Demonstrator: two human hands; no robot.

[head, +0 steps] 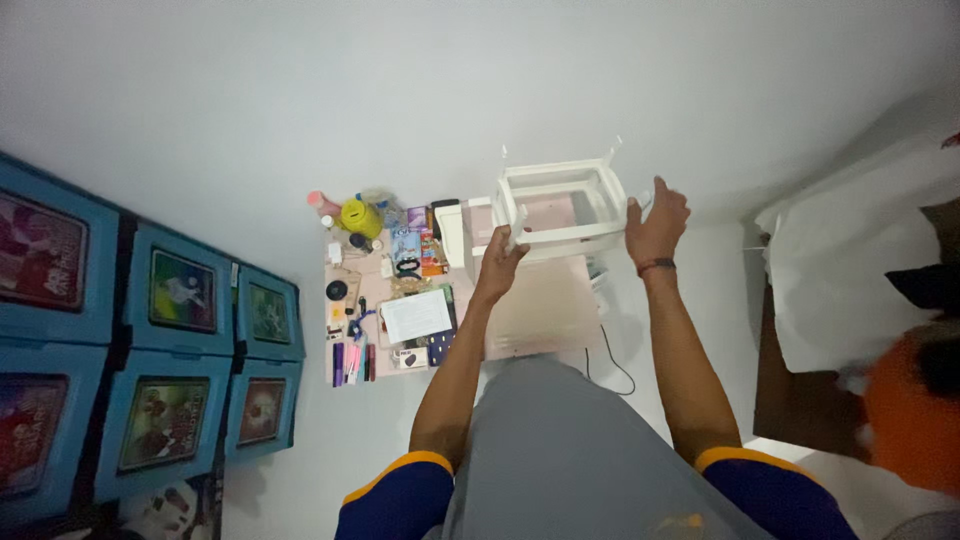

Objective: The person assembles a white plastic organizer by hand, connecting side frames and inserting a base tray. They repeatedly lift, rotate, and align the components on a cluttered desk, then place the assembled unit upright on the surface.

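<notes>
Head view, looking down. Nearest, the person's grey lap and two outstretched arms. The left hand has its fingers closed around a front leg of a white frame rack; the right hand wraps the opposite side, so the rack hangs level above the floor. Beneath it lies a pink mat carrying a white paper sheet, a yellow round container and, apparently, small toiletries. Blue boxes line the left edge.
</notes>
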